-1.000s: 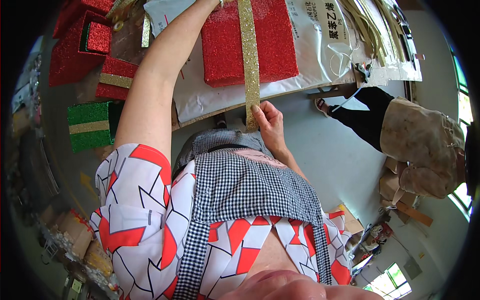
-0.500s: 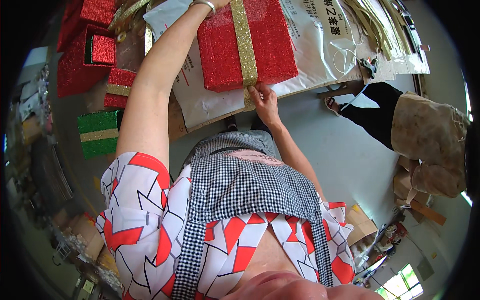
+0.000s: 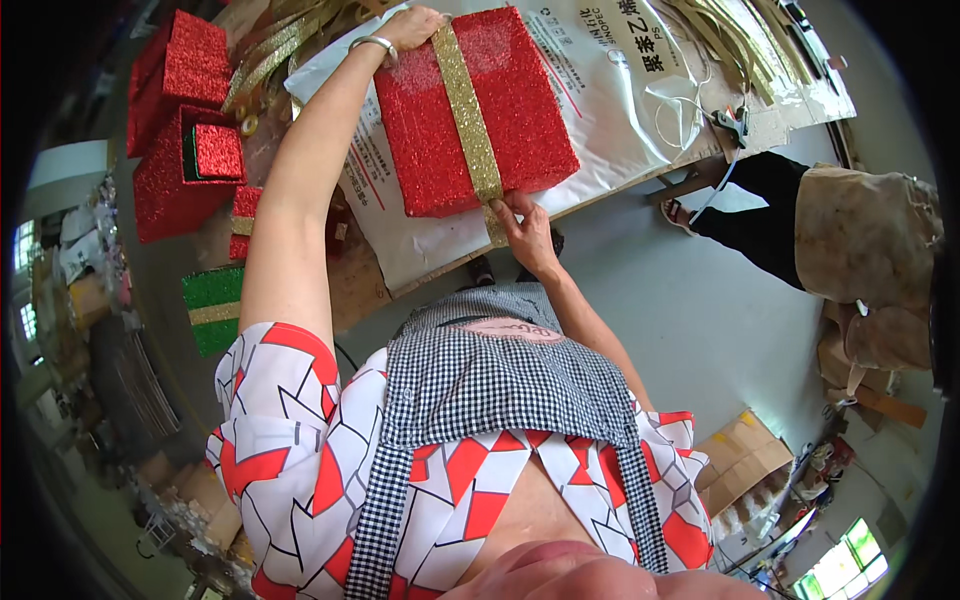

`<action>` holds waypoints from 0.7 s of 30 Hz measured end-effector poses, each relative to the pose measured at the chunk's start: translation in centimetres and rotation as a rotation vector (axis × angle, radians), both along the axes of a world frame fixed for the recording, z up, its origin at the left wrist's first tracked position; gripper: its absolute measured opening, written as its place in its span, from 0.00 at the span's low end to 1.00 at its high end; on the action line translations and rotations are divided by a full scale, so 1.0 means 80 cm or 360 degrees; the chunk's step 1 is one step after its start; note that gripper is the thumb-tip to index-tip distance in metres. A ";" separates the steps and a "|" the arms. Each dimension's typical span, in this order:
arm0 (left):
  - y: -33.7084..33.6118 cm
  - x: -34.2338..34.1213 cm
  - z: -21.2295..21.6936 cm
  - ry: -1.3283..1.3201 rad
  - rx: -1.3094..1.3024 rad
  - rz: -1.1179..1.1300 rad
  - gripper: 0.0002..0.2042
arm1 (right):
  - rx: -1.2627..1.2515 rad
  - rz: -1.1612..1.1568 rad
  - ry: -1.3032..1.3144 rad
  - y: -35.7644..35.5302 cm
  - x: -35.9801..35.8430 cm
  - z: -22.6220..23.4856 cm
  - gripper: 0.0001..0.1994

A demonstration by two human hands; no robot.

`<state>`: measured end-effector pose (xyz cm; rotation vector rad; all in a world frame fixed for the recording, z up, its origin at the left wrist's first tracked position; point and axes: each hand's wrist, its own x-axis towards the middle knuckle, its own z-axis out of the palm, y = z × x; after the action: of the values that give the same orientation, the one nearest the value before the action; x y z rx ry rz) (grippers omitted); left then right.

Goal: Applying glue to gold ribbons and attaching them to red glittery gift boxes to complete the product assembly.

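The person's right hand (image 3: 530, 237) pinches a gold ribbon (image 3: 464, 105) crossing the red box (image 3: 535, 105) between the hands; the left hand (image 3: 413, 29), grip unclear, is at its far edge.

With our right hand (image 3: 530, 235) we pinched the gold ribbon (image 3: 465, 115) by the near edge of the red box (image 3: 535, 110), our left hand (image 3: 413, 28) at the far edge.
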<state>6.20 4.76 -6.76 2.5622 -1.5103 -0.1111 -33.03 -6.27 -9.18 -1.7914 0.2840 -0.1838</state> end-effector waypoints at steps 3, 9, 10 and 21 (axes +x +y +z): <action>-0.001 -0.017 0.061 0.0687 -0.0283 0.0023 0.15 | 0.0126 -0.0046 -0.0058 0.005 0.000 0.009 0.11; 0.036 -0.027 0.070 0.1189 -0.0348 0.0210 0.18 | 0.0128 -0.0006 -0.0005 0.027 -0.009 0.025 0.11; 0.029 -0.031 0.073 0.1349 -0.0280 0.0242 0.17 | 0.0142 -0.0023 -0.0018 0.025 -0.013 0.026 0.11; 0.022 -0.048 0.094 0.1356 -0.0382 0.0370 0.16 | 0.0085 0.0020 0.0070 0.026 -0.012 0.030 0.11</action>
<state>2.33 6.56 0.80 2.0411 -0.8350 -0.8111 -33.97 -4.20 -6.80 -1.7457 0.3063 -0.1270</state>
